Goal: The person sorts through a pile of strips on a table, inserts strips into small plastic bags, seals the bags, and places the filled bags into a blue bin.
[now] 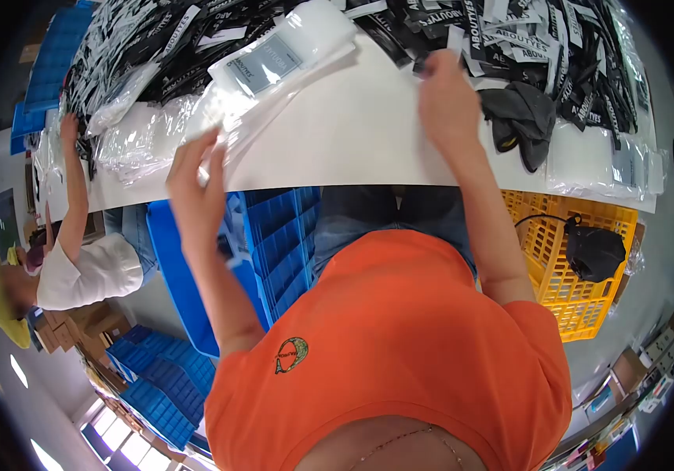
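At the table's front edge, my left hand (195, 177) has its fingers apart, close to a stack of clear plastic bags (235, 122). A printed white-and-grey label panel (264, 64) shows on the top bag. My right hand (448, 106) is farther forward and slightly blurred, its fingers closed together beside the pile of black and white printed strips (509, 39). Something small and dark shows at its fingertips, but I cannot make out what it is. Crumpled dark grey gloves (524, 118) lie just right of that hand.
The white table (337, 133) also bears more strips (172, 47) at left and packed bags (596, 161) at right. Below it stand blue crates (278, 243) and a yellow crate (572, 302) with a black bag (594, 253). Another person (89, 271) works at left.
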Motion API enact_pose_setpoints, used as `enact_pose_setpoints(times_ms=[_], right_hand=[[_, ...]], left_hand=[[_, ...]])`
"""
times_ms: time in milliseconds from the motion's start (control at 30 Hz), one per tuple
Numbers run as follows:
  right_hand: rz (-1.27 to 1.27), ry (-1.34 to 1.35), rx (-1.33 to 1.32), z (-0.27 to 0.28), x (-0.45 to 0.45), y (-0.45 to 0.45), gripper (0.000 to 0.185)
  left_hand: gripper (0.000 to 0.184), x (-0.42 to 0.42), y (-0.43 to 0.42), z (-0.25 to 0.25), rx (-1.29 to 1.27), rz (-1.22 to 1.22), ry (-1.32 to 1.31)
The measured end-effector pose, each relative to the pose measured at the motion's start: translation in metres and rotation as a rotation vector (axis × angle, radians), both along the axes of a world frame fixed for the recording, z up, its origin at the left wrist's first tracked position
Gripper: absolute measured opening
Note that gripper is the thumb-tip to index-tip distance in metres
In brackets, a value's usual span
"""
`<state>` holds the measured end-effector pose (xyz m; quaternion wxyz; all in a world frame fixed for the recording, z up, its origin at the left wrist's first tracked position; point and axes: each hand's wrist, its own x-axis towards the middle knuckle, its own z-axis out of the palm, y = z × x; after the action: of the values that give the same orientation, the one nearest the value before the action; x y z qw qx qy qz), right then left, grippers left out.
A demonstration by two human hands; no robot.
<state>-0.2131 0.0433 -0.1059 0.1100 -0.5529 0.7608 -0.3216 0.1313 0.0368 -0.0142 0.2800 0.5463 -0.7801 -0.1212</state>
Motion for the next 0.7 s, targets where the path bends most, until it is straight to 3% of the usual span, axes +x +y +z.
enact_pose_setpoints(times_ms=[100,167,267,333,367,400,467,567,600,700], right_hand=[[-0.192,0.096,-0.005,0.003,-0.018,-0.001,0.039],[-0.230,0.162,0.067,0.005,-0.022,-0.001,0.045],[-0.144,0.134,0.302,0.009,-0.039,0.005,0.044],[-0.121,0.097,0.316,0.012,-0.045,0.011,0.037],[-0.089,-0.012,0.186,0.010,-0.047,0.014,0.034],[-0.055,-0.126,0.060,0.005,-0.049,0.018,0.030],[0.048,-0.379,-0.198,-0.006,-0.048,0.024,0.016],[0.111,-0.981,-0.188,0.020,-0.023,0.035,0.010],[0.157,-1.126,-0.158,0.028,-0.016,0.039,0.009],[0.301,-0.835,-0.097,0.053,0.007,0.042,0.012]], left_hand=[[0.026,-0.058,-0.089,-0.042,-0.327,-0.215,0.084],[0.042,-0.090,-0.152,-0.080,-0.456,-0.160,0.038],[0.058,-0.121,-0.181,-0.094,-0.198,0.061,-0.270],[0.060,-0.119,-0.202,-0.101,-0.025,0.122,-0.052],[0.061,-0.115,-0.208,-0.107,0.065,0.155,0.052],[0.044,-0.115,-0.205,-0.107,-0.100,0.168,0.067],[0.033,-0.101,-0.202,-0.101,-0.049,0.072,0.380],[0.013,-0.110,-0.154,-0.047,-0.044,-0.068,0.646],[0.010,-0.113,-0.129,-0.025,0.024,-0.078,0.569],[0.010,-0.120,-0.060,-0.002,0.232,-0.171,0.542]])
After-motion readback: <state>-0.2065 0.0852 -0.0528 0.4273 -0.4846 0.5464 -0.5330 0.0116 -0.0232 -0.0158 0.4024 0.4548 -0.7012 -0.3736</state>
